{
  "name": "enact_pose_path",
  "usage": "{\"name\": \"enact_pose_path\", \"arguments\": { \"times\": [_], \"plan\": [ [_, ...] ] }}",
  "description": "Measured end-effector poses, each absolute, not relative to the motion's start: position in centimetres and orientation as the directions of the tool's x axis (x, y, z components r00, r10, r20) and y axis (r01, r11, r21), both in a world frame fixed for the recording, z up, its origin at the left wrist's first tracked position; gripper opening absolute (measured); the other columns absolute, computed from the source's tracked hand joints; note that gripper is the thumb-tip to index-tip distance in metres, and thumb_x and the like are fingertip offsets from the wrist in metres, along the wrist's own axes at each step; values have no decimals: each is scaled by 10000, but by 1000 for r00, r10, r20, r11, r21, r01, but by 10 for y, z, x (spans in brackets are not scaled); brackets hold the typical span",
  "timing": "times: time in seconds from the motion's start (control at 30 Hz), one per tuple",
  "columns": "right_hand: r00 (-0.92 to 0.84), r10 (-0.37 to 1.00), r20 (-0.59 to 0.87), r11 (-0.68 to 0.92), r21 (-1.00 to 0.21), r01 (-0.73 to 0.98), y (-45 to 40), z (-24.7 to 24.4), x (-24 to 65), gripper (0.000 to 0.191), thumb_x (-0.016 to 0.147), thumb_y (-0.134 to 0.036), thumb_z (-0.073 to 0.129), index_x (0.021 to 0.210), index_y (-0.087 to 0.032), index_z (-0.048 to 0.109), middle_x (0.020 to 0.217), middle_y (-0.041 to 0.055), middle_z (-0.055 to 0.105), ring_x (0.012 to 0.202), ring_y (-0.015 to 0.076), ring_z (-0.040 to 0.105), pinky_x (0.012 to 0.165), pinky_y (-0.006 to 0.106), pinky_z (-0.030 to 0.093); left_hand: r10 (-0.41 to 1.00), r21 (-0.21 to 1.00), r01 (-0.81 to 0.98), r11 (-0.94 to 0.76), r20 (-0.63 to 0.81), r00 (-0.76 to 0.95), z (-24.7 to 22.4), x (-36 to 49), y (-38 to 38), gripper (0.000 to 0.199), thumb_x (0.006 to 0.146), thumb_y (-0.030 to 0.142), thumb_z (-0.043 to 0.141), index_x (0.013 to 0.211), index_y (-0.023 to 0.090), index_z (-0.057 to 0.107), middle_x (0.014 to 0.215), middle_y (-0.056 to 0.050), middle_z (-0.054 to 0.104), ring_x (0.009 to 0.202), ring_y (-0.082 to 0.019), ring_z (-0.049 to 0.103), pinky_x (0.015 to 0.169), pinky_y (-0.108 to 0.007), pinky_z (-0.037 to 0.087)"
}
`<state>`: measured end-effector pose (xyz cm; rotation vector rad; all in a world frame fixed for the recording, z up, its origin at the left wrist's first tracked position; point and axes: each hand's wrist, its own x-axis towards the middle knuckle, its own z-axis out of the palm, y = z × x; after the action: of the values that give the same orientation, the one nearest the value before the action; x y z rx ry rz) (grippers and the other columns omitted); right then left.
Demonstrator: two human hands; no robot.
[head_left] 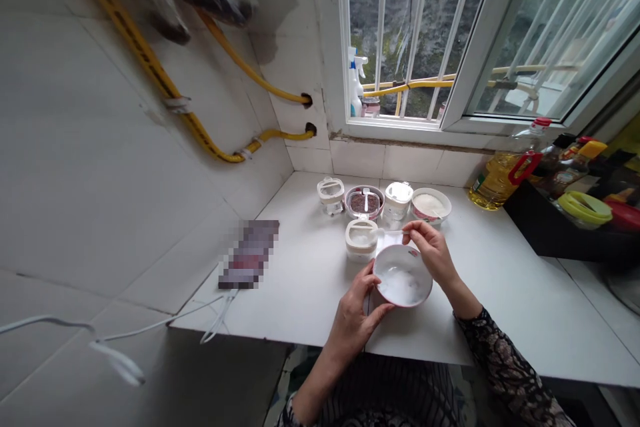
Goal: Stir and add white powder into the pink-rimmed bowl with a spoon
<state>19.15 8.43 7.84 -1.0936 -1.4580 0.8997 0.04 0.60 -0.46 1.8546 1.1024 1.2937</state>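
My left hand (353, 320) cradles a white bowl with a pink rim (403, 275), which holds a white powder or granules. My right hand (433, 250) pinches the handle of a small white spoon (393, 232) above the bowl. The spoon's tip reaches left over an open white condiment jar (361, 240), and its scoop is hidden from view. Behind the jar stand a clear container (331, 195), a dish of dark reddish food with a spoon in it (364, 202), a white lidded jar (398, 201), and a white bowl of pale powder (431, 205).
The white counter (500, 320) runs beneath a barred window (405, 33) with a spray bottle (356, 83) on its sill. A blurred phone (249, 255) and a white cable (215, 307) lie at the left. Yellow hoses (170, 87) cross the tiled wall. A cooking oil bottle (497, 180) stands at the right.
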Motion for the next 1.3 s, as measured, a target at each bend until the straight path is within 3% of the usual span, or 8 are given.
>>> {"name": "enact_pose_path", "arguments": {
  "times": [0.13,0.23,0.3,0.57,0.83,0.97,1.1,1.3],
  "plan": [
    [-199,755,624,633,-615,471,81,77,179,170,974,-209,475,978,-225,644,852,53,741,803,204,664,818,377,491,883,840,275,-468,438,167,-6,2,6,302,865,264,717,1125,238,564,1486,-171,534,1348,-295,570,1027,-437,552],
    [-407,582,705,771,-319,550,81,77,177,263,969,-87,428,967,-232,648,874,39,764,795,197,665,944,430,439,888,849,262,-459,430,161,-7,2,6,294,870,272,712,1121,237,564,1488,-168,530,1347,-292,570,1013,-427,562],
    [-404,542,737,789,-279,547,80,79,179,269,964,-62,436,1002,-232,641,900,32,770,796,187,672,977,429,427,889,851,258,-457,428,164,-7,2,6,296,871,276,711,1125,236,566,1483,-167,535,1357,-295,560,1011,-425,563],
    [-132,736,664,624,-589,513,70,88,212,182,887,-125,492,818,-229,625,691,10,663,733,201,625,670,311,485,887,841,283,-461,429,172,-3,-1,5,295,864,270,720,1115,231,569,1486,-173,538,1336,-296,583,1026,-422,549],
    [-446,749,490,661,-499,561,69,81,208,216,800,-100,449,691,-226,586,617,-12,620,601,163,536,810,358,449,879,809,342,-477,443,178,0,-2,3,303,873,268,715,1131,236,559,1470,-176,556,1369,-304,552,1067,-461,520],
    [-299,876,378,482,-681,551,69,80,205,208,784,-138,459,665,-227,605,647,10,646,693,189,572,748,334,444,885,810,355,-466,428,185,1,-2,1,299,882,291,711,1132,234,556,1467,-182,557,1375,-306,545,1065,-457,520],
    [-158,973,169,220,-889,401,72,82,211,186,750,-194,463,648,-214,616,555,-9,562,574,164,511,579,288,392,892,815,362,-453,411,191,1,-3,0,292,889,298,704,1131,232,554,1474,-194,547,1382,-299,539,1057,-440,525],
    [-98,989,113,139,-936,322,73,83,213,190,761,-224,473,654,-205,629,533,-16,529,532,150,483,547,278,381,889,809,368,-458,416,190,1,-4,-1,296,889,295,705,1137,229,557,1470,-195,552,1351,-302,570,1029,-430,545]
  ]
}}
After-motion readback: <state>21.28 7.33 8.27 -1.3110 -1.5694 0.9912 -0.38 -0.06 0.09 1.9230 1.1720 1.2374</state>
